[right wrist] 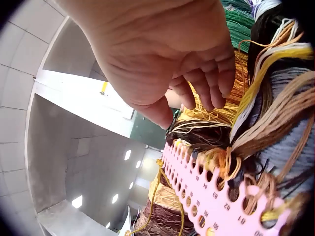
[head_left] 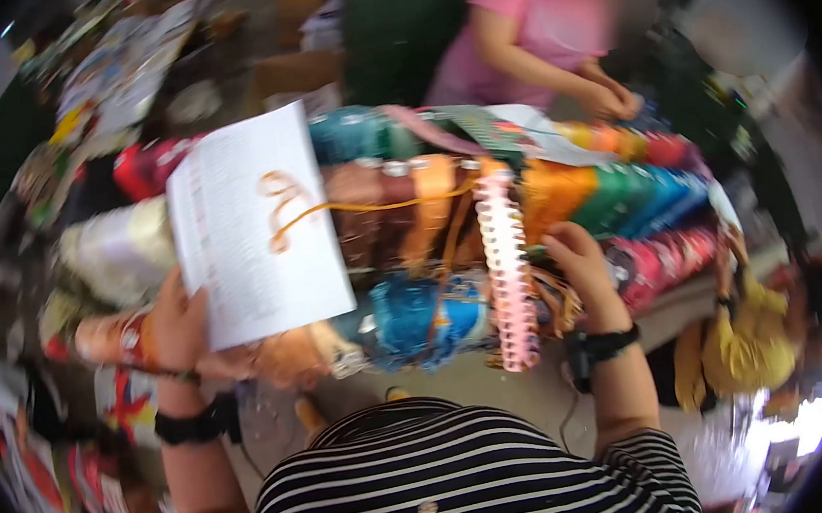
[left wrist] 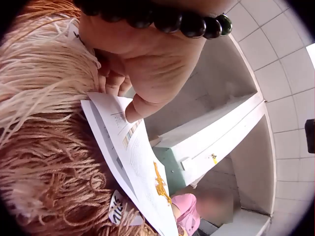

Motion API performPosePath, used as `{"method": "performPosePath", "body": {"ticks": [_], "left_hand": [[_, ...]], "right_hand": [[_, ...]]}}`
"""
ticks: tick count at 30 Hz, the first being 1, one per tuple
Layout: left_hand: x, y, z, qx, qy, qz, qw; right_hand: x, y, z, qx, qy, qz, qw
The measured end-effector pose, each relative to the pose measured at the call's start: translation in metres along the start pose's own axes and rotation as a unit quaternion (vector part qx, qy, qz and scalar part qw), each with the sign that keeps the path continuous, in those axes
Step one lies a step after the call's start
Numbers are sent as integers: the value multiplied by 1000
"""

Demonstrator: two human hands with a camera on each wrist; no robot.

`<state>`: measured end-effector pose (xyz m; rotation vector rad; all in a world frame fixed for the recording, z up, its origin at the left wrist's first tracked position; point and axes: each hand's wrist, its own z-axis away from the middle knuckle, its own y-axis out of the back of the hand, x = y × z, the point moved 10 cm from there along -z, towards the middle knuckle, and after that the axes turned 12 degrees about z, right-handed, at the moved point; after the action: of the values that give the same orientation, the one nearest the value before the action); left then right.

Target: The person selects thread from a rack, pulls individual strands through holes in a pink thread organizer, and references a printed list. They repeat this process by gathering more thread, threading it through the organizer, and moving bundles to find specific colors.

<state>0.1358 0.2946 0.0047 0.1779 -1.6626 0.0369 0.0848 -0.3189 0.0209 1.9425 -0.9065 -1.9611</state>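
My left hand [head_left: 180,321] grips white printed sheets [head_left: 267,289] at their lower left edge, the thumb [left wrist: 140,108] on top and fingers behind. A looped orange thread [head_left: 276,185] lies across the sheets, and its strand runs right towards a pink punched thread card [head_left: 508,277]. In the right wrist view, the card shows numbered holes with coloured threads tied through them. Just right of the card, my right hand [right wrist: 172,59] hovers close over golden yellow thread [right wrist: 211,110], its fingers loosely bent. Brown and pink thread skeins [left wrist: 44,88] lie beside my left hand.
Rows of coloured skeins fill the rack, with blue ones [head_left: 426,319] in front and green ones [head_left: 611,200] at right. Across it, a person in pink [head_left: 528,31] works with both hands. Another person in yellow [head_left: 746,340] is at the right. Cluttered material [head_left: 122,77] lies far left.
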Motion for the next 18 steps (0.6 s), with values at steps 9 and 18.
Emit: {"method": "performPosePath", "body": {"ticks": [9,18], "left_hand": [[-18,13,-12,-26,-13,-36,999],[-15,8,-9,-25,5,11,1000]], "right_hand": [[-101,-7,76,74,26,-37,996],[-122,-54,107,-2,35,-86,996]]}}
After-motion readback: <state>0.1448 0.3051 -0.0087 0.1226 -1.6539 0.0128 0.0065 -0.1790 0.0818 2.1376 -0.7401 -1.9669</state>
